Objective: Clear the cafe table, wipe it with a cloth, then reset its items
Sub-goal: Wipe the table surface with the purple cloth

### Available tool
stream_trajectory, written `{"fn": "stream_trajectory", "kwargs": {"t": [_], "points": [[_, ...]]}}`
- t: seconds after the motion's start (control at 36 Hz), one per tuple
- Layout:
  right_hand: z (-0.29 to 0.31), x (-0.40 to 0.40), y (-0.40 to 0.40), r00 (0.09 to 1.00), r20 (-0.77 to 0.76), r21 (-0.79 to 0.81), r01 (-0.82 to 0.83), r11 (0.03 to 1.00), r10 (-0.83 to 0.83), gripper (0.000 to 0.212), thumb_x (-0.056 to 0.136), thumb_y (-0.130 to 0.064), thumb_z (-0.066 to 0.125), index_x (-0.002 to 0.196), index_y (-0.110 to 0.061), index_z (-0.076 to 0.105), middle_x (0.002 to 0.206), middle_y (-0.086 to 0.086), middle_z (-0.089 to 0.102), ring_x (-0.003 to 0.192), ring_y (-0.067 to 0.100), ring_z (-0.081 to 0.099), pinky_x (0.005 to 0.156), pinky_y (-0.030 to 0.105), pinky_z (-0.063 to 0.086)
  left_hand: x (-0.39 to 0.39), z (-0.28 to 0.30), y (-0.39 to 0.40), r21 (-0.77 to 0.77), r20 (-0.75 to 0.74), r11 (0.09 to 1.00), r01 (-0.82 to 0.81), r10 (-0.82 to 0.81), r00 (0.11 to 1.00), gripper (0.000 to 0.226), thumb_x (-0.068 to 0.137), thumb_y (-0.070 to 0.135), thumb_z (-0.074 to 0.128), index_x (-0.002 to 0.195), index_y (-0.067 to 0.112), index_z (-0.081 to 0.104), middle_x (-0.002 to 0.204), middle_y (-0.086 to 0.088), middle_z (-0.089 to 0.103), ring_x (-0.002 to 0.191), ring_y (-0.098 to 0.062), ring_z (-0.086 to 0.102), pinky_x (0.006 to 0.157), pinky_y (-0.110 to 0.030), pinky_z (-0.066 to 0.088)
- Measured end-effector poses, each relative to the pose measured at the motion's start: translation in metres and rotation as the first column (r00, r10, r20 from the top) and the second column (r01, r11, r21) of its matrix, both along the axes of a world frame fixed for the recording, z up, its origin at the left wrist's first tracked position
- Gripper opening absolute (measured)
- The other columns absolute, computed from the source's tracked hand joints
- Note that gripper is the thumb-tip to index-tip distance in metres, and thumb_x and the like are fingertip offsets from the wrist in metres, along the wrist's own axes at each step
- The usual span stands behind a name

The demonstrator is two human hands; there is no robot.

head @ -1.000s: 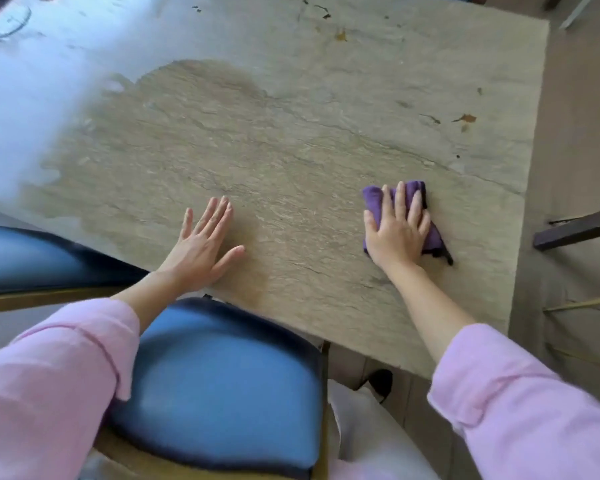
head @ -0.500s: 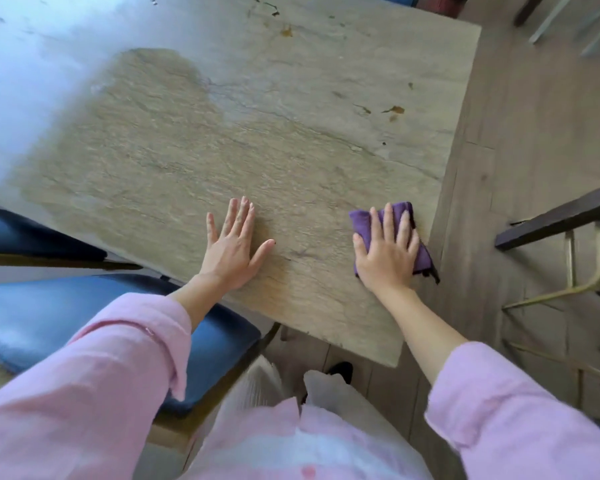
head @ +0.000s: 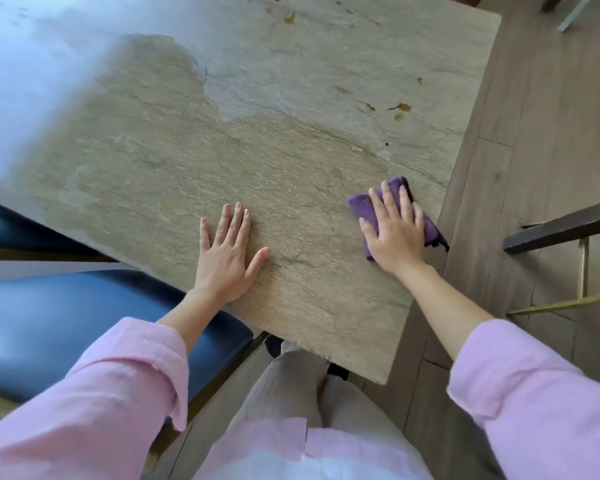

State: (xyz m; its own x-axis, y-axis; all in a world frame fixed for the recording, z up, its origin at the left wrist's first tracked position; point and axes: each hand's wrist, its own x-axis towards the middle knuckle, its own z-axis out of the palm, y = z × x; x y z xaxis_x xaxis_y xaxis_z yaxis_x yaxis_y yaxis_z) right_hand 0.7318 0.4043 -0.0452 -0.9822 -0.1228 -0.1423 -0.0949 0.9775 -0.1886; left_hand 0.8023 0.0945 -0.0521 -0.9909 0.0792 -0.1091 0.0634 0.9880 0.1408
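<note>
Right hand (head: 394,233) flat on cloth (head: 362,206)

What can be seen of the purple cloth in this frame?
The purple cloth is a small, soft-looking fabric piece, apparently folded or bunched, lying flat on the stone-look table near its right edge. The right hand presses on it with straight fingers and covers its middle; purple shows past the fingertips, to the hand's left, and at a darker corner on the right toward the table edge. Nothing else touches it. The tabletop around it looks darker, perhaps damp.
</note>
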Motion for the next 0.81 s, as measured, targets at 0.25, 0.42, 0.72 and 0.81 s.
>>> {"fn": "stream_trajectory", "kwargs": {"t": [0.25,0.42,0.72,0.81], "points": [[-0.001,0.023,-0.079,0.970,-0.029,-0.036,-0.241,0.970,0.240,0.064,0.096,-0.050,0.035,0.152,-0.020,0.035,0.162,0.005,0.024,0.149,0.034,0.020,0.117,0.053,0.019,0.000,0.002,-0.001,-0.004,0.017,1.000,-0.006,0.006,1.000,0.080,0.095,0.066,0.016,0.156,0.014,0.008,0.164,-0.002,0.002,0.151,-0.019,-0.008,0.119,-0.055,-0.003],[0.000,0.079,-0.034,0.871,-0.040,-0.016,-0.490,0.871,0.490,0.062,0.095,-0.047,0.044,0.152,-0.025,0.035,0.163,-0.003,0.021,0.151,0.025,0.018,0.119,0.048,0.021,0.000,0.003,0.000,-0.001,0.024,1.000,-0.003,0.003,1.000,0.080,0.095,0.065,0.015,0.156,0.013,0.010,0.163,-0.002,0.003,0.151,-0.020,-0.006,0.119,-0.056,-0.002],[0.003,-0.105,-0.016,0.988,0.020,0.043,0.151,0.988,-0.152,0.070,0.094,-0.056,0.024,0.155,-0.022,0.029,0.164,0.004,0.016,0.150,0.034,0.013,0.117,0.052,0.012,-0.023,0.011,0.019,0.114,-0.062,0.985,-0.133,0.140,0.988,0.059,0.097,0.032,0.031,0.152,0.010,0.026,0.161,-0.004,0.021,0.151,-0.023,0.006,0.118,-0.061,0.007],[0.003,-0.107,-0.050,1.000,0.002,0.000,0.001,1.000,-0.001,0.070,0.094,-0.056,0.023,0.154,-0.021,0.031,0.163,0.006,0.019,0.150,0.035,0.015,0.117,0.052,0.012,-0.035,0.008,0.034,0.117,-0.036,0.972,-0.204,0.210,0.977,0.060,0.095,0.029,0.024,0.151,0.009,0.027,0.160,-0.006,0.023,0.150,-0.024,0.009,0.117,-0.063,0.008]]}}
